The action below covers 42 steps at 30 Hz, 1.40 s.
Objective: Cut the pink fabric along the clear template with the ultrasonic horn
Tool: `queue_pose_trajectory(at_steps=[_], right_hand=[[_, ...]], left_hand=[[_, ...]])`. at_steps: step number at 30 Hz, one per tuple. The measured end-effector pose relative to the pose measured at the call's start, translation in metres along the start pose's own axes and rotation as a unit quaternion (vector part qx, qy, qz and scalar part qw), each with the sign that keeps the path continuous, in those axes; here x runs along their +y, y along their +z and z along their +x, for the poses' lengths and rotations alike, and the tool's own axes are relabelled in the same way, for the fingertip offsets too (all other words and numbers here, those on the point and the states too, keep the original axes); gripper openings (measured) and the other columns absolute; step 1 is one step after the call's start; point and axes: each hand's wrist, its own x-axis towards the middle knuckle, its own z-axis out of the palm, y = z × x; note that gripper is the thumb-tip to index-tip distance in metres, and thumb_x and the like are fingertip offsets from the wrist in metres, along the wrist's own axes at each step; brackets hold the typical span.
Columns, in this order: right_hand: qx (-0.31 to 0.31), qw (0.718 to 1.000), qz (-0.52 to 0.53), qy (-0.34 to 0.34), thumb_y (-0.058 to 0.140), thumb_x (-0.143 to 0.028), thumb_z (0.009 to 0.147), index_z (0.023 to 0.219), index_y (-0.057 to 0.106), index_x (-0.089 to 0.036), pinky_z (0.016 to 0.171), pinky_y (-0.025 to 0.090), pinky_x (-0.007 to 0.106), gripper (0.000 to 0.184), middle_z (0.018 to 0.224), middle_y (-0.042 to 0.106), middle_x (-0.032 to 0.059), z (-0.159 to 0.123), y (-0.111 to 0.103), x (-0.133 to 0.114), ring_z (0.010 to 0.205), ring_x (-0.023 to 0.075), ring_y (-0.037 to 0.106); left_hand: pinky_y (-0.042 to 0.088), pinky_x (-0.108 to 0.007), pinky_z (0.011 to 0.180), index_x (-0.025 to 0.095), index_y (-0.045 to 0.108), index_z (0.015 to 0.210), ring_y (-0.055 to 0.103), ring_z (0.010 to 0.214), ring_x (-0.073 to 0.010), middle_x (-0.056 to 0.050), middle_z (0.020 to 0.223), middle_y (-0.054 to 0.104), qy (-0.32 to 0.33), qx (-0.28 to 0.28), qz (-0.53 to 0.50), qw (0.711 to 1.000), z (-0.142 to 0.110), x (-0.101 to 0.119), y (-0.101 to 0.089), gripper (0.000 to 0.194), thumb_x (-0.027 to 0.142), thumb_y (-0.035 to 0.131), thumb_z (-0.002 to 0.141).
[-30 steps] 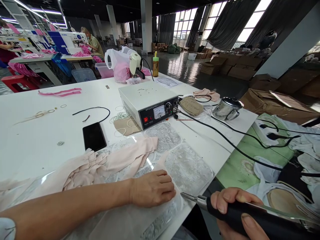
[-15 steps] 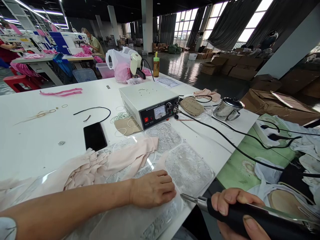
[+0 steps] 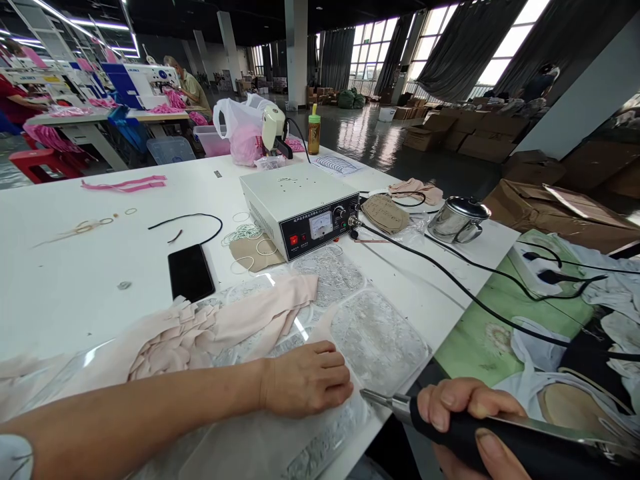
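Observation:
My left hand (image 3: 310, 379) presses down near the table's front edge, its fingers curled together on thin pale pink fabric (image 3: 260, 437). Beneath the fabric lies a clear, scuffed plastic template (image 3: 383, 337). At the lower right, my right hand (image 3: 465, 413) is wrapped round the black handle of a handheld ultrasonic cutter (image 3: 387, 400). Its metal tip points left, at the fabric's edge just beside my left fingers; whether it touches cannot be told. A heap of cut pale pink fabric pieces (image 3: 175, 340) lies beyond my left forearm.
A white ultrasonic generator box (image 3: 300, 193) stands mid-table, with a black cable (image 3: 450, 283) running off to the right. A phone (image 3: 191, 273), a steel mug (image 3: 457, 220) and a cardboard pattern (image 3: 384, 213) lie around it. Green cloth (image 3: 493, 320) is beyond the right edge.
My right hand and the cutter have shifted very slightly to the left. My left hand stays put on the fabric.

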Motion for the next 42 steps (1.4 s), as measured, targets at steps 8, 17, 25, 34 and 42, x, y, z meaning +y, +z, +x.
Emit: queue_pose_trajectory(at_steps=[8, 17, 25, 34, 42], right_hand=[[0.012, 1.000, 0.003, -0.006, 0.064, -0.036, 0.080, 0.079, 0.056, -0.022, 0.045, 0.048, 0.029, 0.017, 0.068, 0.050, -0.0024, 0.0021, 0.0019, 0.0010, 0.050, 0.0110, 0.050], [-0.011, 1.000, -0.015, -0.022, 0.062, -0.033, 0.082, 0.077, 0.053, -0.022, 0.048, 0.049, 0.029, 0.015, 0.068, 0.050, -0.0027, 0.0026, 0.0036, 0.0040, 0.052, 0.0115, 0.050], [0.000, 1.000, -0.018, -0.005, 0.062, -0.035, 0.081, 0.080, 0.055, -0.023, 0.048, 0.050, 0.031, 0.014, 0.069, 0.051, -0.0026, 0.0010, 0.0010, 0.0006, 0.052, 0.0117, 0.051], [-0.012, 0.999, -0.030, -0.016, 0.060, -0.036, 0.083, 0.080, 0.053, -0.023, 0.049, 0.049, 0.030, 0.015, 0.067, 0.051, -0.0022, 0.0025, -0.0008, 0.0010, 0.053, 0.0128, 0.050], [-0.033, 0.999, -0.020, -0.012, 0.059, -0.035, 0.086, 0.081, 0.052, -0.023, 0.053, 0.051, 0.029, 0.015, 0.067, 0.052, -0.0022, 0.0024, -0.0030, 0.0022, 0.056, 0.0127, 0.051]], left_hand=[[0.046, -0.030, 0.075, 0.013, 0.060, 0.092, 0.052, 0.072, -0.0145, -0.003, 0.076, 0.058, -0.004, -0.008, 0.013, 1.000, 0.0003, 0.0004, -0.0003, 0.012, 0.009, 0.049, 0.096], [0.046, -0.030, 0.075, 0.012, 0.061, 0.091, 0.051, 0.071, -0.0142, -0.003, 0.074, 0.057, -0.006, 0.001, 0.015, 1.000, -0.0010, 0.0010, 0.0016, 0.011, 0.010, 0.051, 0.096], [0.046, -0.031, 0.074, 0.008, 0.062, 0.093, 0.051, 0.070, -0.0148, -0.004, 0.075, 0.057, -0.011, 0.028, -0.004, 1.000, 0.0006, 0.0007, -0.0008, 0.016, 0.007, 0.046, 0.097], [0.047, -0.035, 0.082, 0.006, 0.062, 0.094, 0.053, 0.075, -0.0162, -0.006, 0.077, 0.059, -0.018, 0.013, 0.006, 1.000, -0.0019, 0.0016, -0.0054, 0.017, 0.005, 0.045, 0.097], [0.047, -0.037, 0.084, 0.004, 0.063, 0.095, 0.057, 0.082, -0.0183, -0.009, 0.085, 0.062, -0.023, 0.022, 0.017, 0.999, -0.0037, 0.0049, -0.0063, 0.018, 0.006, 0.045, 0.097]])
